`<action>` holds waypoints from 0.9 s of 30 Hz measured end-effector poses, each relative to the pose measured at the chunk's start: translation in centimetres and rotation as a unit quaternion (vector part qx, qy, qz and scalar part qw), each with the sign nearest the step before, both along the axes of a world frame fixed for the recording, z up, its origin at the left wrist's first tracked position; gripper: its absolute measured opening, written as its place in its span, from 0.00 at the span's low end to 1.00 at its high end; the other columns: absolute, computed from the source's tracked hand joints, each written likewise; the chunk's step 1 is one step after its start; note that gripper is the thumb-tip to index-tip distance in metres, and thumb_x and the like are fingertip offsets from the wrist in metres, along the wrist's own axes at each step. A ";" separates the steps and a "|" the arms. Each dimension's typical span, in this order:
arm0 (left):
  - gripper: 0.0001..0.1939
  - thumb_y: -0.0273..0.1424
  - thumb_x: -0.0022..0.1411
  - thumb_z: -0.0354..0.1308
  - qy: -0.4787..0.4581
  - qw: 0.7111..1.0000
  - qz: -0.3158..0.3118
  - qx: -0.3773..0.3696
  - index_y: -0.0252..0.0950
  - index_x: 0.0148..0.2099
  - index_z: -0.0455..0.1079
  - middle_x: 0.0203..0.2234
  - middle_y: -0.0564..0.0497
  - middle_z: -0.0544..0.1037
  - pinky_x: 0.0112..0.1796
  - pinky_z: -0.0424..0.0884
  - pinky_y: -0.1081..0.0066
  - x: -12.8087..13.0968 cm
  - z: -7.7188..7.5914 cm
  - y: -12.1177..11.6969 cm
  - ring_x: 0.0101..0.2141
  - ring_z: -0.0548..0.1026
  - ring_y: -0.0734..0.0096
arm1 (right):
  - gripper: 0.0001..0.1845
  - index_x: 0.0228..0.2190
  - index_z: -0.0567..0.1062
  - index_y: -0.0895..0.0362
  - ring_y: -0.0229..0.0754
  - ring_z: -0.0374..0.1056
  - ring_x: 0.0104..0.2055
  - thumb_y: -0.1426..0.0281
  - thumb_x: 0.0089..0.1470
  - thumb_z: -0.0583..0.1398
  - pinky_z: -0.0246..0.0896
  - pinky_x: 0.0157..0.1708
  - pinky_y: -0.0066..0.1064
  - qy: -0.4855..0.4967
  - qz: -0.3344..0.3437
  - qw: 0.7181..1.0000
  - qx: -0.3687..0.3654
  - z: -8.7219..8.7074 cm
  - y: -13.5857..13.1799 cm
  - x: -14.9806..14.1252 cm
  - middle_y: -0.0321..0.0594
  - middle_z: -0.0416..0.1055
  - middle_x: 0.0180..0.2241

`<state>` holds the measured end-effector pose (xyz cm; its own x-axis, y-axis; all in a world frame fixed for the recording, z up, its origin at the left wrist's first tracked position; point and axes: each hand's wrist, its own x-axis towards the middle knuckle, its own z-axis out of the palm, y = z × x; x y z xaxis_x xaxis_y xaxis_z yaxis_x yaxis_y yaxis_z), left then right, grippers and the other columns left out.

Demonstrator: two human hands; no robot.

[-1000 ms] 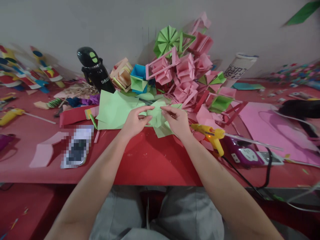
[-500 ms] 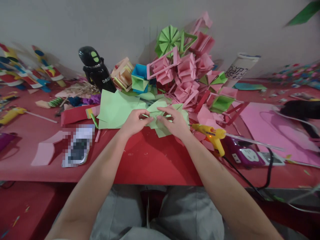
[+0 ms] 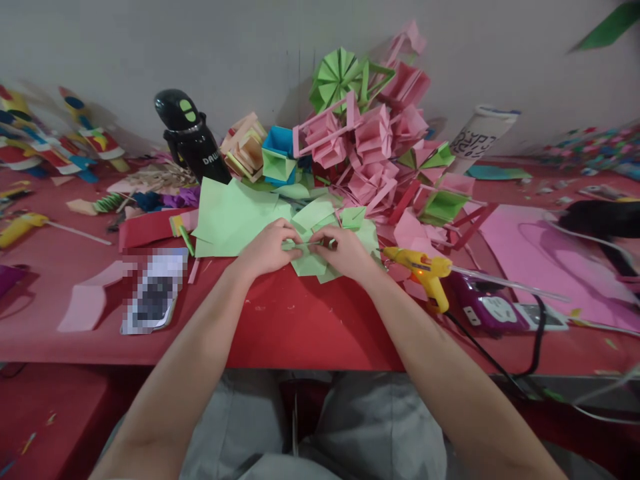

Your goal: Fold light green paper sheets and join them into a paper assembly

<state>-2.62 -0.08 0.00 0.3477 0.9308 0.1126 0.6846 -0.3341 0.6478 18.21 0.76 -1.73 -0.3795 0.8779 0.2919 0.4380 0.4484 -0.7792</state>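
Observation:
Between my two hands is a folded piece of light green paper (image 3: 307, 263), pinched at its upper edge. My left hand (image 3: 273, 247) closes thumb and fingers on its left end. On the right end, my right hand (image 3: 343, 250) grips with thumb against fingertips. Just behind the fingers lie more light green paper pieces (image 3: 316, 212), some folded. A large light green sheet (image 3: 233, 217) lies to the left, partly behind my left hand. Close to the right of my right hand rests a yellow glue gun (image 3: 423, 270) with a clear glue stick in its back.
Pink folded paper boxes (image 3: 373, 137) are heaped against the wall. A black bottle (image 3: 193, 143) stands at the back left. At left lies a phone (image 3: 156, 293). A purple power strip (image 3: 483, 303) with a black cable sits at right on the red table (image 3: 310, 327).
Both hands have come slightly lower and tilted inward. The paper between them, flatter before, now shows a raised folded edge held by the fingertips.

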 end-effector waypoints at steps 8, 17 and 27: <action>0.04 0.31 0.59 0.62 0.048 0.999 -0.006 0.013 0.38 0.33 0.76 0.34 0.49 0.78 0.36 0.67 0.66 0.2 -0.6 0.4 0.33 0.74 0.65 | 0.12 0.29 0.79 0.57 0.39 0.67 0.33 0.83 0.49 0.59 0.60 0.35 0.31 -0.067 0.006 0.998 0.008 -0.1 0.1 0.0 0.39 0.76 0.31; 0.09 0.36 0.62 0.61 0.001 1.000 -0.009 0.009 0.37 0.32 0.77 0.33 0.48 0.76 0.36 0.68 0.67 0.2 -0.1 0.3 0.33 0.73 0.67 | 0.07 0.28 0.79 0.57 0.39 0.65 0.30 0.68 0.56 0.65 0.58 0.33 0.32 -0.062 -0.025 0.998 0.023 0.0 0.1 0.1 0.39 0.74 0.29; 0.09 0.38 0.59 0.63 -0.037 0.998 -0.013 -0.046 0.38 0.36 0.74 0.32 0.50 0.78 0.36 0.69 0.67 0.4 -0.1 0.2 0.32 0.72 0.68 | 0.06 0.27 0.79 0.56 0.39 0.65 0.31 0.70 0.56 0.64 0.58 0.33 0.31 -0.023 0.005 1.000 0.015 -0.1 0.3 0.1 0.38 0.74 0.29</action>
